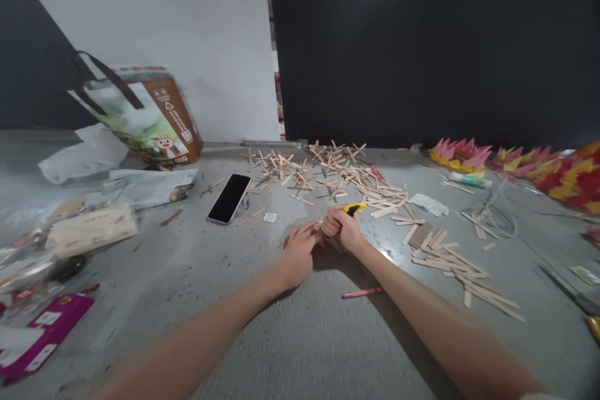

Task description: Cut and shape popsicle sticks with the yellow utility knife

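The right hand [344, 225] is closed around a yellow cutter [354, 207], blade pointing down at the tabletop [290, 331]; the left hand [300, 250] lies flat just left of the cutter, fingers spread, seemingly pinning something small steady; wooden sticks [375, 194] lie scattered behind the cutter, within reach.

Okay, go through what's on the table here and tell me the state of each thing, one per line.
right hand: closed around a yellow cutter
left hand: flat on the table, fingers by the right hand
phone: face up, screen dark
craft sticks: loose, scattered; some joined as crosses
red pencil: lying flat, untouched
paper bag: leaning, tilted
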Demonstrator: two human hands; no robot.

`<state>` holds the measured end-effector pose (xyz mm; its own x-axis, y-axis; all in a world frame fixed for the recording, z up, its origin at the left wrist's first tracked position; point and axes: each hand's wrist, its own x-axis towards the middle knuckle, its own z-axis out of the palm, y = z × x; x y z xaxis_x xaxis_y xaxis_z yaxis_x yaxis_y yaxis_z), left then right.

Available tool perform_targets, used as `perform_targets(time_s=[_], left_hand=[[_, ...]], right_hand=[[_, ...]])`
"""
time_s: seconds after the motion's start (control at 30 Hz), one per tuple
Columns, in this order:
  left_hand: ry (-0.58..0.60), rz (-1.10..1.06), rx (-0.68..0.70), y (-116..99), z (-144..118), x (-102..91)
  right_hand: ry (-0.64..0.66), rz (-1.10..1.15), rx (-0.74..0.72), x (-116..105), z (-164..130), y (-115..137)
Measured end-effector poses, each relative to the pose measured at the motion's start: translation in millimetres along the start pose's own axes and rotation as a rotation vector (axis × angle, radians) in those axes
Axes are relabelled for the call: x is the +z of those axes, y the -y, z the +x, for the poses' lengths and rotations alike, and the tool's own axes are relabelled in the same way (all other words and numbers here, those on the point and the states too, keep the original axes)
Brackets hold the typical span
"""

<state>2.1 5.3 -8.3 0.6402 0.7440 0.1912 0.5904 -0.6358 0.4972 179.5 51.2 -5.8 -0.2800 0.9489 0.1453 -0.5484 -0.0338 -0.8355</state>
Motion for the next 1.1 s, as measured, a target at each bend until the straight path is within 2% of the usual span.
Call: perform_targets(time_s=[0.2,0.5,0.7,0.87,0.97,1.1], left_hand=[[0.001,0.064,-0.056,0.1,3.3,3.6],[-0.225,-0.014,-0.212,0.1,2.6,1.8],[-0.122,-0.251,-0.162,6.5,3.5,1.0],[-0.025,-0.285,-0.061,0.9,2.0,2.6],[-0.052,-0.277,-0.082,-0.8,2.4,2.4],[-0.155,-0.173,-0.138,2.3,4.5,1.4]], right_hand=[[-0.006,-0.006,0.017,0.5,1.6,-0.2],[0.019,-0.057,0.014,3.2,1.0,-2.3],[0.039,-0.079,0.004,6.9,-0.7,-0.9],[0.034,-0.072,0.002,4.5,-1.3,-0.6],[0.027,-0.066,-0.008,1.8,-1.4,-2.1],[0.035,-0.067,-0.012,-1.5,-0.4,-3.6]])
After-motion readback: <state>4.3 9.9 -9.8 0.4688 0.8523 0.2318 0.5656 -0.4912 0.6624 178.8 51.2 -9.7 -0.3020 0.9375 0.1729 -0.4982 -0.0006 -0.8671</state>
